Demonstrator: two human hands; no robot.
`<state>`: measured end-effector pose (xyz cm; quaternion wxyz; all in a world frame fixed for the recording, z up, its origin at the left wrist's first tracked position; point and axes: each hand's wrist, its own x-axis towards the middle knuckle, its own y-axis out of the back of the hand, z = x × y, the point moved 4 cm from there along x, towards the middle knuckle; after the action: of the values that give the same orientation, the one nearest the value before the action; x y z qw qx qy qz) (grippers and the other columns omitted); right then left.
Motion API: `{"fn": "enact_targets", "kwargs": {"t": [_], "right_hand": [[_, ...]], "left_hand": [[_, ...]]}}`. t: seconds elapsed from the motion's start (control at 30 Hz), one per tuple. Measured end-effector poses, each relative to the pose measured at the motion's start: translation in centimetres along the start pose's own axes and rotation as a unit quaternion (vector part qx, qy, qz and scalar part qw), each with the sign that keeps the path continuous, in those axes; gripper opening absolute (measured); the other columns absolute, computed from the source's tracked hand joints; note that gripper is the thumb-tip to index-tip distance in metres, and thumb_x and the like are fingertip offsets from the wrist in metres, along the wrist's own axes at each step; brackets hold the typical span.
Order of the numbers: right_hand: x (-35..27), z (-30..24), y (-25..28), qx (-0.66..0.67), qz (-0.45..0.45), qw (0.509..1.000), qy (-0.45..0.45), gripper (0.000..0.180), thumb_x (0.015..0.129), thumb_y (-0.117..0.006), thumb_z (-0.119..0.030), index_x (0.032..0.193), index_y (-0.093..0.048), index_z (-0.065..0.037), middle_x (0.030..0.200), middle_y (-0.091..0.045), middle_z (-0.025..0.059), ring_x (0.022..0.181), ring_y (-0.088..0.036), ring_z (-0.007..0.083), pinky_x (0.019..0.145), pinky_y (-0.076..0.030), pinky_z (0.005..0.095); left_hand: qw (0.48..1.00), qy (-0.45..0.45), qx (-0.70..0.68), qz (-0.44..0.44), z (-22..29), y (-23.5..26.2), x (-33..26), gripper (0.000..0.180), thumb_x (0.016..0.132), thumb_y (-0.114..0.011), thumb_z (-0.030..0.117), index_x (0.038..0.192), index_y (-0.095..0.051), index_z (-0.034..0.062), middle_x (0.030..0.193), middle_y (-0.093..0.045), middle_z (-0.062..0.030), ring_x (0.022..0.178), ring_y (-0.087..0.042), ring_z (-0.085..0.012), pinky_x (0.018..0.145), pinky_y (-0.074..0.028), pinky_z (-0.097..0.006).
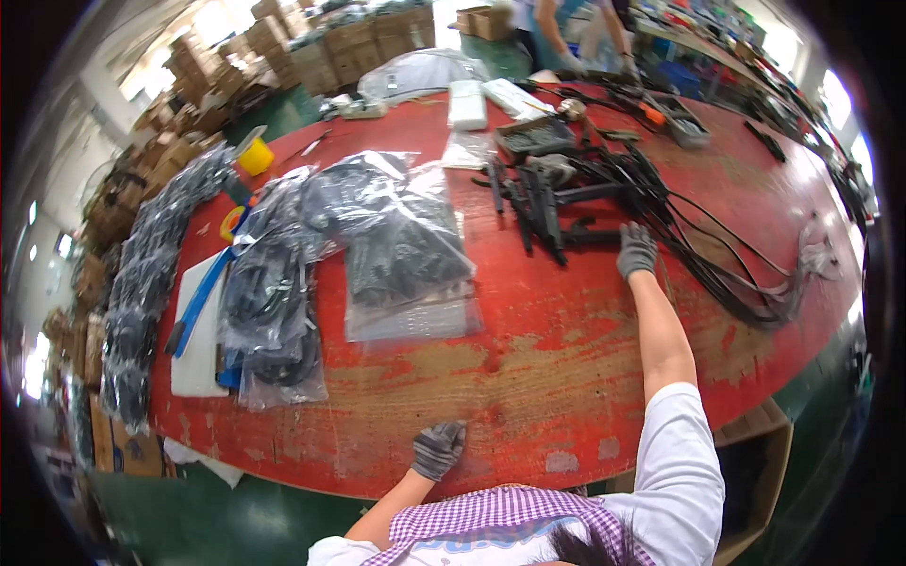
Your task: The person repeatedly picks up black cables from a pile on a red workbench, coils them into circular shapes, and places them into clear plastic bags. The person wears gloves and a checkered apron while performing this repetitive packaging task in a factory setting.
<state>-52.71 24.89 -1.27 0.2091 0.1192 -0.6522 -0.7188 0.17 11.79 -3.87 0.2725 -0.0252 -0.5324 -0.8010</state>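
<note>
Across the red bench point(585, 311), the right hand point(637, 250) reaches the black plastic parts point(543, 203) beside tangled cables point(717, 255); its grip is unclear. They look rigid, light; grasp mid-bar. Left hand point(438, 449) rests spread at the near edge.

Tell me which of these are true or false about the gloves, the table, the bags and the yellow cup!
1. Both hands wear grey gloves. True: the left hand and the right hand are both gloved.
2. The right hand reaches out to the black parts. True.
3. The table is blue. False: it is worn red.
4. The left hand holds a clear bag. False: it rests flat on the table's near edge, away from the bags.
5. The yellow cup sits beside the right hand. False: it is far off on the table's left side.
</note>
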Motion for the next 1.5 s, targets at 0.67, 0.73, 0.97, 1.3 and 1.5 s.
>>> {"fn": "enact_targets", "kwargs": {"t": [0.67, 0.73, 0.97, 1.3, 1.5], "right_hand": [[-23.1, -2.0, 10.3, 0.014, 0.199, 0.872, 0.448, 0.008, 0.069, -0.051, -0.021, 0.076, -0.053, -0.017, 0.074, -0.051, 0.0029, 0.082, -0.052, 0.0212, 0.089, -0.038, 0.0467], [-26.9, -5.7, 12.2, 0.042, 0.232, 0.831, 0.505, 0.007, 0.073, -0.050, -0.019, 0.078, -0.054, -0.016, 0.077, -0.050, 0.0050, 0.087, -0.052, 0.0215, 0.096, -0.034, 0.0469], [-32.0, -15.8, 14.8, 0.139, 0.286, 0.754, 0.575, 0.029, 0.076, -0.056, -0.026, 0.104, -0.057, -0.017, 0.103, -0.055, 0.0041, 0.107, -0.050, 0.0244, 0.099, -0.033, 0.0440], [-21.0, 1.0, 8.1, 0.142, 0.006, 0.963, 0.230, 0.023, 0.074, -0.062, -0.034, 0.081, -0.063, -0.012, 0.069, -0.060, 0.0122, 0.067, -0.059, 0.0311, 0.058, -0.045, 0.0419], [-24.0, 0.0, 6.1, 0.061, -0.168, 0.949, 0.259, 0.032, 0.080, -0.051, -0.045, 0.078, -0.060, -0.014, 0.063, -0.059, 0.0098, 0.059, -0.059, 0.0305, 0.049, -0.043, 0.0433]], "left_hand": [[0.974, 0.033, -0.225, 0.022, 2.4, 3.7, 11.6, 0.020, 0.081, -0.060, 0.019, 0.096, -0.058, 0.0058, 0.076, -0.062, -0.0128, 0.066, -0.061, -0.0260, 0.059, -0.049, -0.033], [0.929, 0.049, -0.354, -0.093, 5.3, 2.0, 14.9, 0.023, 0.082, -0.059, 0.021, 0.099, -0.057, 0.0048, 0.079, -0.061, -0.0115, 0.071, -0.060, -0.0220, 0.065, -0.049, -0.031], [0.594, 0.090, -0.595, -0.534, 13.5, -2.9, 15.9, 0.023, 0.087, -0.054, 0.021, 0.106, -0.055, 0.0066, 0.087, -0.055, -0.0008, 0.076, -0.051, -0.0101, 0.062, -0.043, -0.027], [0.549, 0.272, -0.740, -0.278, -8.7, 14.5, 11.4, 0.032, 0.088, -0.051, 0.023, 0.113, -0.051, 0.0016, 0.073, -0.048, 0.0042, 0.048, -0.038, -0.0040, 0.038, -0.031, -0.018], [0.728, 0.296, -0.613, -0.082, -17.9, 22.6, 6.4, 0.021, 0.089, -0.046, 0.029, 0.081, -0.054, 0.0115, 0.053, -0.039, 0.0037, 0.036, -0.034, -0.0072, 0.031, -0.026, -0.022]]}}
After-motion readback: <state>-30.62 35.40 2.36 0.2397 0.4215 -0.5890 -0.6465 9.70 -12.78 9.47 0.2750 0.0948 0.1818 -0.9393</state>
